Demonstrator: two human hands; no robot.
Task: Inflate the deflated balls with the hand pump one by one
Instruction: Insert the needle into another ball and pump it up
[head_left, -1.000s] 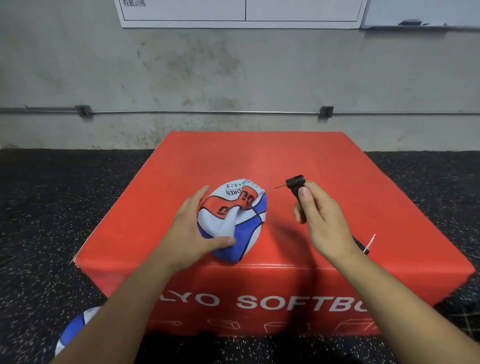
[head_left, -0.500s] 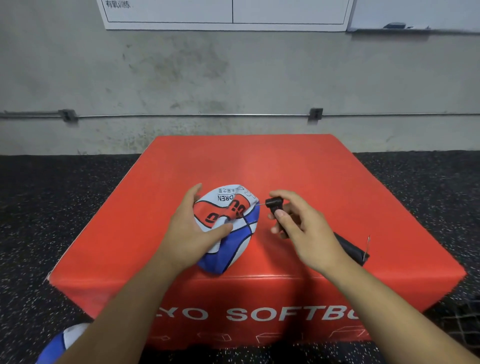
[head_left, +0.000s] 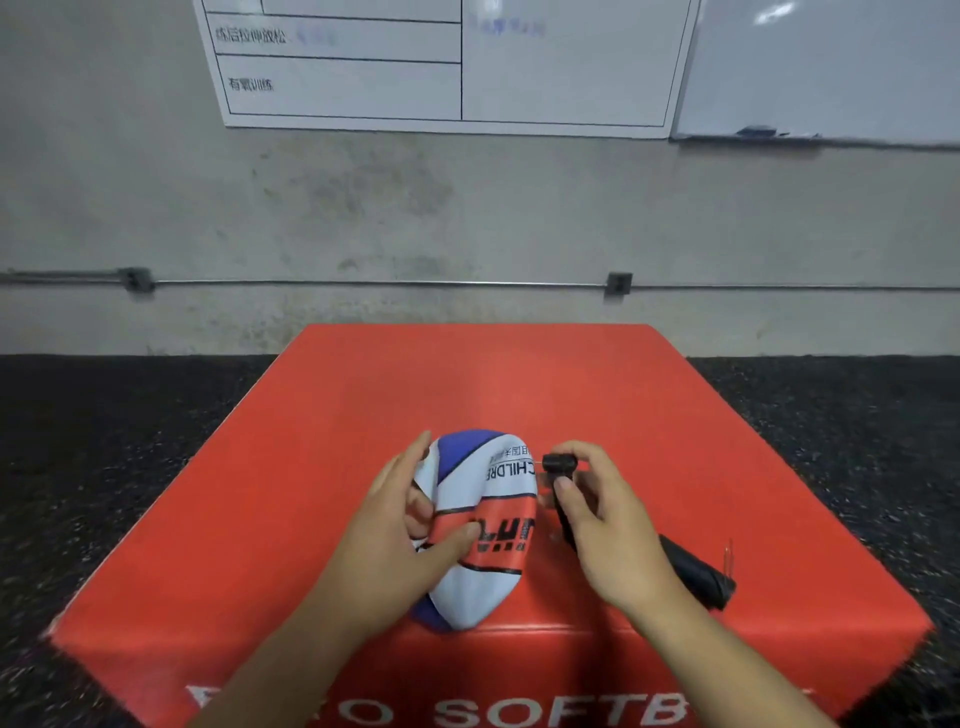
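While left hand (head_left: 395, 540) grips crumpled ball (head_left: 483, 525) (white, blue, red), right hand (head_left: 608, 525) holds pump (head_left: 696, 571).

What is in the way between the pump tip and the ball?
Nothing visible. The right hand holds the pump with its tip right at the ball, which the left hand grips. Whether the needle is in can't be told.
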